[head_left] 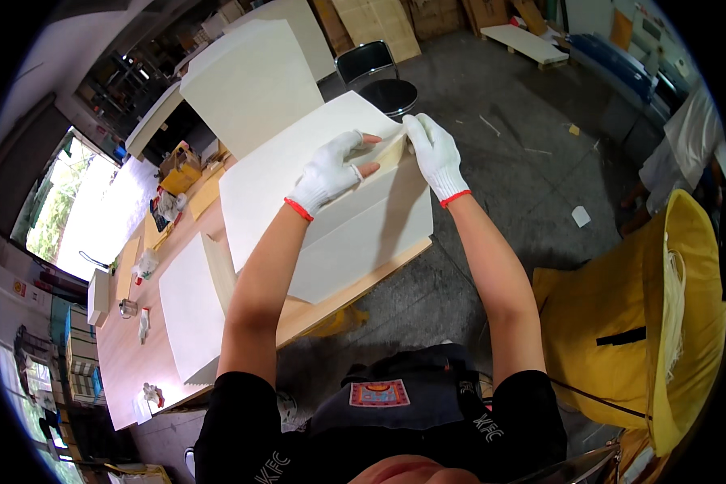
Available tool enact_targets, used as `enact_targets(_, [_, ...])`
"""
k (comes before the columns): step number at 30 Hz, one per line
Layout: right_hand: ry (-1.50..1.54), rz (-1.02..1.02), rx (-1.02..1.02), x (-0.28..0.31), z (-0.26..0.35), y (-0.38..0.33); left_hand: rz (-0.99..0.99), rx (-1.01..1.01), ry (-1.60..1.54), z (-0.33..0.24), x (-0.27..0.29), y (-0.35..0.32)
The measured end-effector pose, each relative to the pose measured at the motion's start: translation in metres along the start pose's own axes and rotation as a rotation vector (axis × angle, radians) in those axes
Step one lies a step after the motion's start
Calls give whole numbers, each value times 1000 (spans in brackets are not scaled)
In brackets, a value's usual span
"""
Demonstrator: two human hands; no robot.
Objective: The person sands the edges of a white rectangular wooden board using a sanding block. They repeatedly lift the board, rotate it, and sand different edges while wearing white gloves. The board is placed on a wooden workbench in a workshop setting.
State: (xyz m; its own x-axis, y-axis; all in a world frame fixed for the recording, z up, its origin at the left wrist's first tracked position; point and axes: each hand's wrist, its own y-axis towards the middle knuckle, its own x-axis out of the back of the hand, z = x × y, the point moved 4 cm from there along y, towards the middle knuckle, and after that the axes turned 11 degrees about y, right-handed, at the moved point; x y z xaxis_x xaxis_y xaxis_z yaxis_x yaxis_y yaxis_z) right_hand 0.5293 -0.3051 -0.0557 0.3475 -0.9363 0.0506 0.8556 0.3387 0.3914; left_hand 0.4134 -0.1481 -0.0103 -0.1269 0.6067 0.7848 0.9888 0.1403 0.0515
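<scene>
A stack of large white sheets (274,181) lies on the table in front of me, with its upper sheets lifted and curling along the right side. My left hand (331,168), in a white glove with red cuff and bare fingertips, rests on the stack. Its thumb and forefinger point right and stand apart, beside the cream-coloured edge of the lifted sheets. At the far right corner, my right hand (435,153), gloved the same way, has its fingers bent round the sheets' edge; its fingertips are partly hidden. Below the lifted part, more white sheets (371,242) show in shadow.
The wooden table (185,290) carries a smaller white stack (189,302) and a yellow box (180,171). Taller white stacks (250,81) stand beyond. A black chair (387,95) is at the far side. A large yellow sack (601,323) stands to my right, near another person (686,137).
</scene>
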Motion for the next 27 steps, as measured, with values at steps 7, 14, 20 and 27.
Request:
enact_targets(7, [-111, -25, 67, -1, 4, 0, -168, -186, 176, -2, 2, -3])
enact_targets(14, [-139, -27, 63, -1, -1, 0, -44, 46, 92, -6, -4, -3])
enact_targets(20, [-111, -46, 84, -1, 1, -1, -80, -37, 130, -7, -2, -1])
enact_targets(27, [-108, 0, 12, -1, 3, -2, -189, -136, 186, -3, 2, -4])
